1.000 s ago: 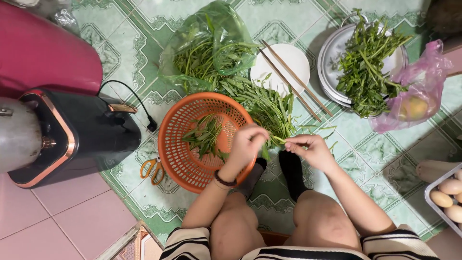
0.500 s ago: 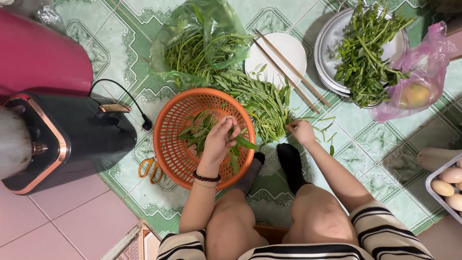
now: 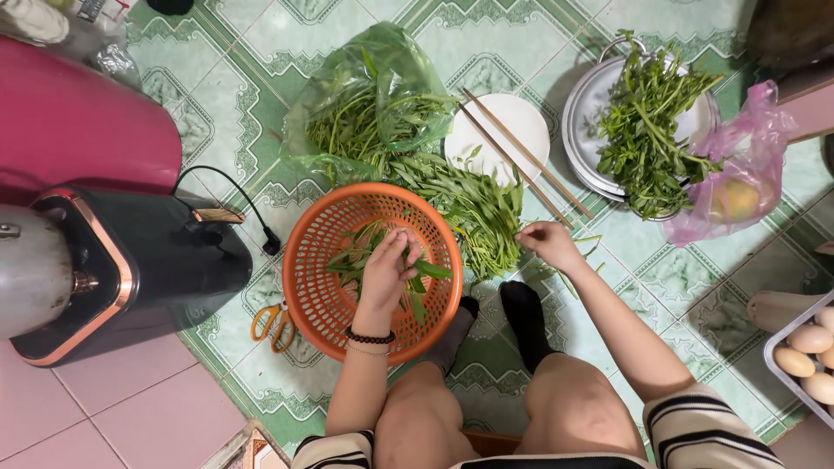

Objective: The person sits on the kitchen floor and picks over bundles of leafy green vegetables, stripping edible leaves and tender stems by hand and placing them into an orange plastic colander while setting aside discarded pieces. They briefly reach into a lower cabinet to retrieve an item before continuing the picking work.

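Observation:
I squat over a tiled floor. My left hand hovers inside an orange plastic basket, fingers spread over the picked green leaves lying in it. My right hand reaches to the pile of green stalks spilling from a green plastic bag; its fingers pinch at a thin stalk at the pile's right edge. A bracelet sits on my left wrist.
A white plate with chopsticks lies behind the pile. A metal bowl of greens and a pink bag sit at right. A black appliance, orange scissors and an egg tray stand around.
My left hand moved from beside my right hand into the basket and let go of leaves there. My right hand reached out to the stalk pile.

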